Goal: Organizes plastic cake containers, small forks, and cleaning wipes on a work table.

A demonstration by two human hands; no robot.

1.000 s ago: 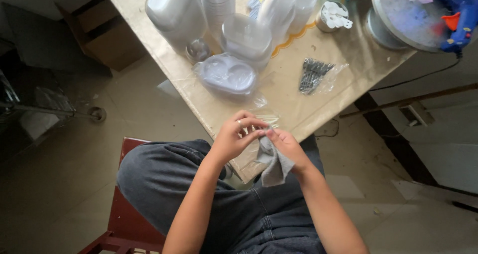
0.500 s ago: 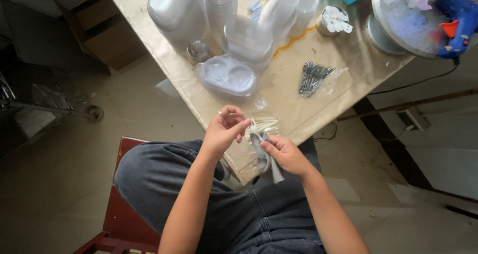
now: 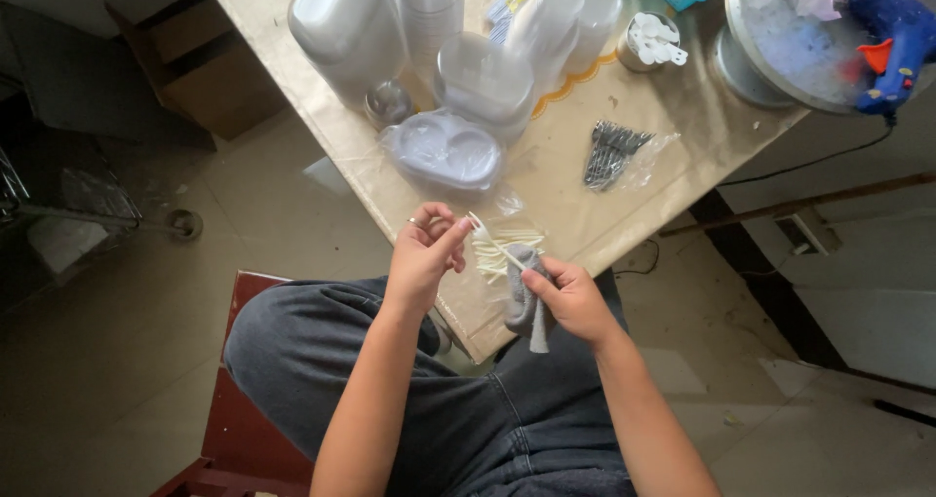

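Observation:
My left hand (image 3: 425, 255) pinches the tined end of a small white plastic fork (image 3: 494, 245) over my lap at the table's near corner. The fork's other end runs into a grey cloth (image 3: 523, 302) that my right hand (image 3: 568, 296) grips. Just beyond the fork, a clear bag of pale plastic forks (image 3: 507, 248) lies on the beige table (image 3: 575, 180). My legs are in dark jeans and I sit on a red stool (image 3: 244, 400).
On the table are stacks of clear plastic containers (image 3: 351, 29) and cups (image 3: 429, 10), a bagged plastic tray (image 3: 444, 153), a bag of dark cutlery (image 3: 609, 153), a small white-filled pot (image 3: 648, 41), a round stand (image 3: 780, 39) and a blue glue gun (image 3: 892, 34). A cardboard box (image 3: 205, 68) sits on the floor at left.
My hands have drawn apart. The cloth, earlier bunched between both hands, now hangs from the right hand, and the white fork is stretched out between the two hands.

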